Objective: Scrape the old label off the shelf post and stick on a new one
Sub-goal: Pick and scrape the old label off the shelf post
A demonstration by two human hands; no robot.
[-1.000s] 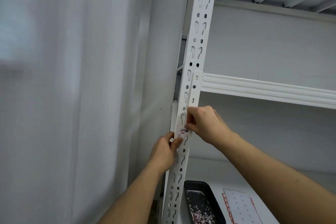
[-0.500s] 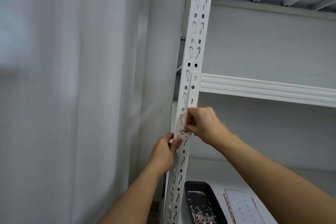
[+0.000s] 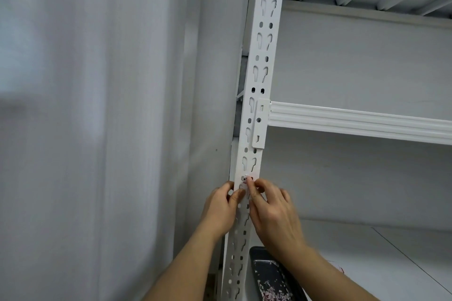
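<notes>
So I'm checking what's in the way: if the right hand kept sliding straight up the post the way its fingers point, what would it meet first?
Probably the label remnant at the right hand's fingertips, already touching; beyond it, bare shelf post up to the beam bracket.

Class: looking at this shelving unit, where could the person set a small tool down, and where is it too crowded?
Free: the white lower shelf board, right of the right hand and behind the black tray of scrapings. Crowded: the white slotted shelf post at the torn label, where the left hand and right hand meet.
</notes>
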